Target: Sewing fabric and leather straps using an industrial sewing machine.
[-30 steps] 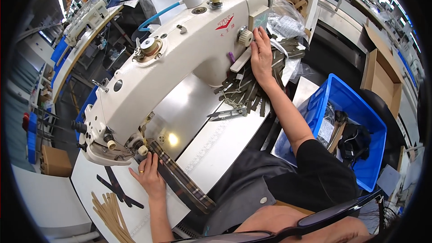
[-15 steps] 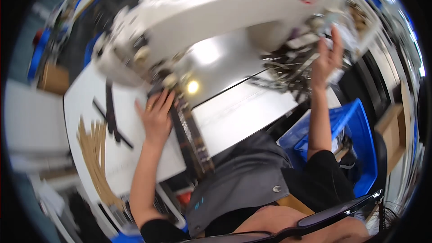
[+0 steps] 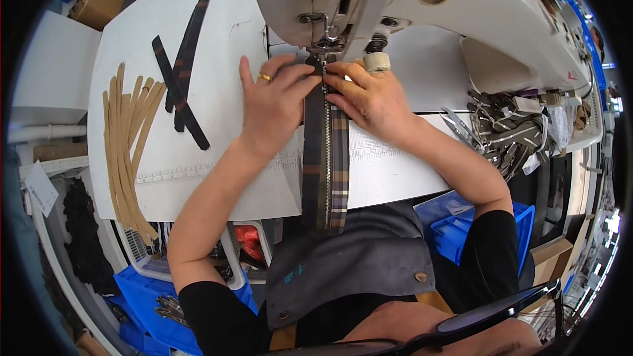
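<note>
A long strip with a metal zipper (image 3: 327, 158) runs from the sewing machine's presser foot (image 3: 328, 45) down over the table's front edge onto my lap. Its left side is plain dark cloth and its right side is plaid. My left hand (image 3: 271, 105), a ring on one finger, grips the strip's dark edge just in front of the foot; its little finger sticks out and its thumb is hidden. Opposite, my right hand (image 3: 374, 100) grips the plaid side, fingertips at the zipper teeth and thumb lower on the cloth.
Two dark strips (image 3: 188, 59) cross on the white table (image 3: 217, 184), beside several tan strips (image 3: 122, 151). Scissors (image 3: 461, 128) and a heap of zippers (image 3: 511, 133) lie at the right. Below the table are blue bins (image 3: 455, 234) and a white basket (image 3: 231, 260).
My right hand has come from the zipper heap at the right to the strip under the foot. My left hand is still at the strip. The view has turned and is sharper.
</note>
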The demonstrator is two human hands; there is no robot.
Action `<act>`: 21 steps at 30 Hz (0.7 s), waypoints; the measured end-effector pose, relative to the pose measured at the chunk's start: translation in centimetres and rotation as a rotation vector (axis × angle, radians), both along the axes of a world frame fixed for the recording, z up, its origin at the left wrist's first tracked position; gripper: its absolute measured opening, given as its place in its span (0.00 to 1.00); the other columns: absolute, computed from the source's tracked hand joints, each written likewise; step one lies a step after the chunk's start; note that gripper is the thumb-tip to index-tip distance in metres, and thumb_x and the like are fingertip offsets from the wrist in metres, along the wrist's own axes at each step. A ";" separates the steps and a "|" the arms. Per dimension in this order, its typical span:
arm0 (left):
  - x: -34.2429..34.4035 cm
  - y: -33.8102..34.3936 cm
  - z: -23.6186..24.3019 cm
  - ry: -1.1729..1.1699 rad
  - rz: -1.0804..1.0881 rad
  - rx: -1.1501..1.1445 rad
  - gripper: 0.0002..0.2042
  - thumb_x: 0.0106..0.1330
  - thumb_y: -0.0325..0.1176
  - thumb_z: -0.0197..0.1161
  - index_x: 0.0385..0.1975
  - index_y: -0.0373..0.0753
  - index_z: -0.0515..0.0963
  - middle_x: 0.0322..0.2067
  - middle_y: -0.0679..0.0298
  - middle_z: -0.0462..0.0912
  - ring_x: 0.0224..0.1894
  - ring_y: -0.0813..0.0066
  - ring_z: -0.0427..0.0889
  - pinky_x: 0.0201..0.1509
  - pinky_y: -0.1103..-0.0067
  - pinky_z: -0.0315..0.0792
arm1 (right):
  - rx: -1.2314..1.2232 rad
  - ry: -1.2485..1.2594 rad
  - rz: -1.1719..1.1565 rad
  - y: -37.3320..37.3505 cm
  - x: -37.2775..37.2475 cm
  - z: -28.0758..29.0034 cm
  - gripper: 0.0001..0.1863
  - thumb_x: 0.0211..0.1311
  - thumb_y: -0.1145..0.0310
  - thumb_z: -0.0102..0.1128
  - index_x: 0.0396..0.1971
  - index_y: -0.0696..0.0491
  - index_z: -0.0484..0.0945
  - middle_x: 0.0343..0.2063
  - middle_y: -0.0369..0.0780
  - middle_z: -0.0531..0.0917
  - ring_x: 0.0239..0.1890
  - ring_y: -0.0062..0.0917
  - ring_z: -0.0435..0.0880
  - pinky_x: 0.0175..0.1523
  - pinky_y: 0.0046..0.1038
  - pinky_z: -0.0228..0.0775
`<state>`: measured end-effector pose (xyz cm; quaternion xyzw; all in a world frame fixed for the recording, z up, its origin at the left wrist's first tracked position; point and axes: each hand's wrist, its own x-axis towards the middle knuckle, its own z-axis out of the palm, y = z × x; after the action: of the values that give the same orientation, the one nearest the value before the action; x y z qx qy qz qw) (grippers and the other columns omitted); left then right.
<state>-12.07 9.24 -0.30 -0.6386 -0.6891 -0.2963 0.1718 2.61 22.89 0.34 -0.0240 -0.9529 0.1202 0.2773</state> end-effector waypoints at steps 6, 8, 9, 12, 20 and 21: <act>-1.8 -0.5 1.1 -0.248 0.033 -0.061 0.12 0.50 0.25 0.65 0.33 0.50 0.84 0.33 0.75 0.79 0.50 0.69 0.74 0.62 0.48 0.45 | 0.058 0.000 0.006 0.0 0.1 -1.0 0.16 0.49 0.64 0.67 0.38 0.54 0.82 0.34 0.35 0.80 0.38 0.29 0.75 0.43 0.28 0.67; -1.5 -0.8 1.1 -0.238 0.014 -0.080 0.12 0.49 0.25 0.65 0.33 0.50 0.84 0.33 0.76 0.79 0.50 0.70 0.74 0.63 0.48 0.45 | 0.057 0.009 0.014 0.0 0.1 -1.0 0.16 0.49 0.64 0.67 0.39 0.54 0.82 0.34 0.35 0.80 0.38 0.28 0.75 0.43 0.28 0.67; -1.2 -1.0 1.0 -0.171 -0.018 -0.082 0.12 0.49 0.25 0.65 0.32 0.50 0.84 0.32 0.76 0.78 0.50 0.71 0.74 0.64 0.48 0.44 | 0.043 0.001 0.003 0.0 0.1 -1.0 0.16 0.49 0.64 0.67 0.39 0.54 0.82 0.34 0.35 0.80 0.38 0.28 0.75 0.43 0.28 0.67; -0.6 -1.0 0.5 -0.067 -0.059 -0.073 0.11 0.48 0.26 0.66 0.32 0.49 0.83 0.32 0.77 0.77 0.50 0.74 0.74 0.66 0.49 0.41 | 0.021 0.000 0.002 -0.1 0.2 -0.8 0.16 0.50 0.64 0.67 0.39 0.54 0.82 0.33 0.34 0.80 0.38 0.28 0.76 0.43 0.28 0.67; -0.4 -1.0 -0.1 0.006 -0.073 -0.083 0.10 0.48 0.27 0.66 0.31 0.49 0.82 0.32 0.77 0.76 0.50 0.75 0.74 0.69 0.52 0.37 | 0.013 -0.006 0.010 -0.1 0.3 -0.6 0.17 0.50 0.64 0.67 0.40 0.54 0.81 0.34 0.36 0.81 0.39 0.29 0.76 0.43 0.28 0.69; -0.3 -1.0 -0.1 -0.005 -0.063 -0.084 0.10 0.49 0.28 0.66 0.31 0.49 0.82 0.33 0.76 0.77 0.51 0.75 0.74 0.69 0.51 0.37 | 0.007 -0.015 0.004 -0.1 0.3 -0.6 0.17 0.50 0.64 0.67 0.40 0.54 0.81 0.34 0.36 0.81 0.39 0.29 0.76 0.43 0.28 0.69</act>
<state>-12.39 8.26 -0.44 -0.6660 -0.6807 -0.2742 0.1337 2.89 22.83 -0.23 -0.0221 -0.9555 0.1175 0.2698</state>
